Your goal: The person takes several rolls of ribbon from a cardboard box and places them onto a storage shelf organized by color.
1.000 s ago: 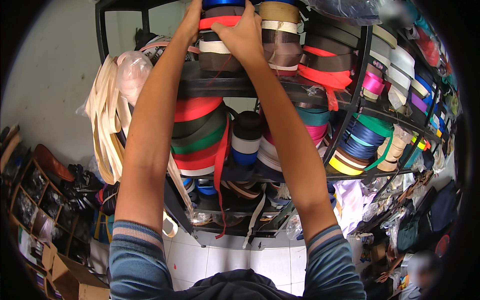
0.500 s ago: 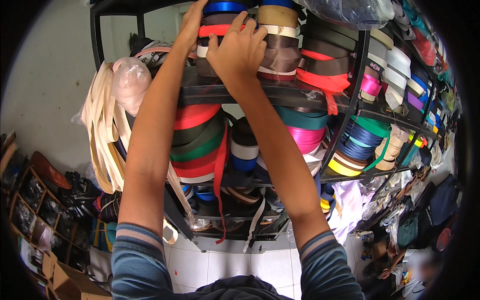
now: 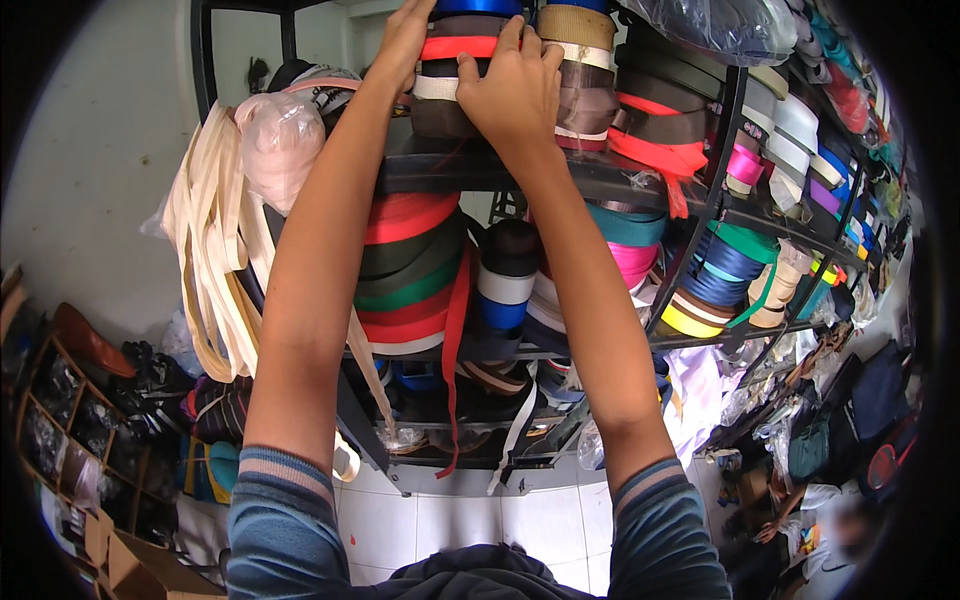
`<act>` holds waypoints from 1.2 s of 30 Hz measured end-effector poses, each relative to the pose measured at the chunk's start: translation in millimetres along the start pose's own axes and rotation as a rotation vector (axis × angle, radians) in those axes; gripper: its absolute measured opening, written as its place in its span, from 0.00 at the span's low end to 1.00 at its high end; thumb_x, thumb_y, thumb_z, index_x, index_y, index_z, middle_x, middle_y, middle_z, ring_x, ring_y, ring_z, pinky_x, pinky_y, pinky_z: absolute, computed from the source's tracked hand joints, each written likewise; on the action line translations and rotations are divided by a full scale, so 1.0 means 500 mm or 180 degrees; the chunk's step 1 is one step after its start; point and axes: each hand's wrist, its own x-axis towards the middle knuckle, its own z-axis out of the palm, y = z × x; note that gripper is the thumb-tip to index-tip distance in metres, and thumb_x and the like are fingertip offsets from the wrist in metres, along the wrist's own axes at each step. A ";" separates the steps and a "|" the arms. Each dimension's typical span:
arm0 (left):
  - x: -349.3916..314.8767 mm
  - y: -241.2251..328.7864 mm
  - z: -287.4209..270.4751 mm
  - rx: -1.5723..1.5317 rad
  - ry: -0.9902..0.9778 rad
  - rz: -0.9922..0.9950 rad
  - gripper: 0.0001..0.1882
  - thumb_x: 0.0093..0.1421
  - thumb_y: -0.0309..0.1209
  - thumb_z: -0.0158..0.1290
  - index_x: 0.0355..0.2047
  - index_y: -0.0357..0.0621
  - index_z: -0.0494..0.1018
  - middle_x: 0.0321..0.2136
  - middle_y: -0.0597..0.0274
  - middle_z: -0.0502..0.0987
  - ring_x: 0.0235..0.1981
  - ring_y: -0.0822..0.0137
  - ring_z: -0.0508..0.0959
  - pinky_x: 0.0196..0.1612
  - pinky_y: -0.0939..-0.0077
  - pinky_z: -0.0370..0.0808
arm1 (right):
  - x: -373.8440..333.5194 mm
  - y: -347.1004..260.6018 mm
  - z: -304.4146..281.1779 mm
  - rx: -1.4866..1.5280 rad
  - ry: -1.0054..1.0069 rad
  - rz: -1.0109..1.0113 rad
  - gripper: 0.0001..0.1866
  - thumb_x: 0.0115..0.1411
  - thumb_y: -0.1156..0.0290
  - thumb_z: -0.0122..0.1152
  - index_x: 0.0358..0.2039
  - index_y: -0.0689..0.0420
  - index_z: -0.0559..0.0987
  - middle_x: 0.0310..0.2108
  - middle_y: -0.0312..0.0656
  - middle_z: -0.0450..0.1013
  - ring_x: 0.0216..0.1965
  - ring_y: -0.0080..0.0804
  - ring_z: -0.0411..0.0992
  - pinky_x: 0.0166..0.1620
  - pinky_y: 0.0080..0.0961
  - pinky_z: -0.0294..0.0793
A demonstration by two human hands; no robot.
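Observation:
Both my arms reach up to a stack of webbing rolls (image 3: 450, 118) on the upper black shelf, with blue, dark grey, red and white bands. My left hand (image 3: 408, 45) grips the stack's left side, its fingertips partly hidden at the top edge of the view. My right hand (image 3: 512, 85) is on the right side, thumb against the front of the rolls and fingers bent over them. Just right of it stands another stack of rolls (image 3: 587, 103) in tan, white and brown. Black and red rolls (image 3: 655, 120) sit farther right.
The lower shelf holds red, green and black webbing rolls (image 3: 405, 275), with a red strip (image 3: 456, 350) hanging down. Cream straps (image 3: 205, 230) and a plastic-wrapped pink bundle (image 3: 280, 150) hang at the left. A cardboard box (image 3: 140, 565) lies low left; a person (image 3: 835, 545) is at lower right.
The view has shifted slightly, so the shelf appears higher and farther right. My right hand has slid a little rightward along the stack, uncovering more of the white roll. My left hand remains at its side.

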 end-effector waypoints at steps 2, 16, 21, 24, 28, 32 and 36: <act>0.005 -0.006 -0.003 -0.0051 -0.0036 0.0203 0.34 0.60 0.56 0.48 0.57 0.43 0.65 0.49 0.54 0.71 0.46 0.59 0.72 0.49 0.63 0.71 | -0.003 0.003 -0.005 0.0054 0.0018 -0.0037 0.37 0.51 0.58 0.62 0.54 0.74 0.66 0.50 0.63 0.67 0.47 0.59 0.64 0.50 0.44 0.68; -0.224 0.102 0.039 0.0688 0.0819 0.1349 0.26 0.65 0.45 0.43 0.54 0.36 0.66 0.42 0.56 0.75 0.45 0.68 0.73 0.48 0.77 0.68 | -0.095 -0.009 -0.157 0.0951 -0.0164 -0.0178 0.29 0.52 0.70 0.63 0.54 0.65 0.68 0.55 0.57 0.63 0.55 0.56 0.62 0.56 0.41 0.64; -0.585 0.164 -0.053 0.0933 -0.0181 0.1218 0.33 0.66 0.51 0.38 0.57 0.32 0.61 0.56 0.46 0.65 0.58 0.56 0.67 0.56 0.60 0.65 | -0.293 -0.047 -0.303 0.2532 -0.0986 0.0394 0.22 0.52 0.79 0.58 0.50 0.63 0.71 0.52 0.52 0.67 0.54 0.50 0.65 0.58 0.37 0.61; -0.830 0.190 -0.116 0.1221 0.0605 0.0402 0.21 0.65 0.35 0.46 0.54 0.35 0.66 0.51 0.51 0.71 0.52 0.61 0.70 0.52 0.66 0.67 | -0.451 -0.046 -0.382 0.3193 -0.1919 0.0899 0.18 0.54 0.82 0.56 0.47 0.65 0.72 0.49 0.50 0.68 0.52 0.41 0.67 0.54 0.31 0.66; -1.165 0.292 -0.118 0.2377 0.2092 -0.1087 0.13 0.60 0.22 0.53 0.46 0.36 0.71 0.40 0.55 0.78 0.43 0.67 0.77 0.49 0.74 0.71 | -0.643 -0.041 -0.476 0.3957 -0.3187 0.1745 0.12 0.57 0.85 0.53 0.43 0.66 0.73 0.39 0.46 0.71 0.38 0.29 0.73 0.42 0.21 0.71; -1.462 0.427 0.007 0.2883 0.3237 -0.2365 0.11 0.59 0.21 0.52 0.43 0.33 0.69 0.34 0.58 0.76 0.37 0.71 0.77 0.42 0.77 0.75 | -0.755 -0.117 -0.568 0.4445 -0.4128 0.1993 0.08 0.58 0.84 0.55 0.39 0.66 0.74 0.33 0.42 0.72 0.30 0.27 0.74 0.38 0.20 0.72; -1.620 0.529 0.155 0.2976 0.4285 -0.2671 0.12 0.59 0.23 0.51 0.43 0.34 0.71 0.28 0.56 0.78 0.28 0.71 0.77 0.34 0.77 0.76 | -0.836 -0.236 -0.663 0.5072 -0.4787 0.1943 0.04 0.59 0.82 0.55 0.35 0.66 0.76 0.26 0.40 0.73 0.28 0.24 0.73 0.34 0.19 0.71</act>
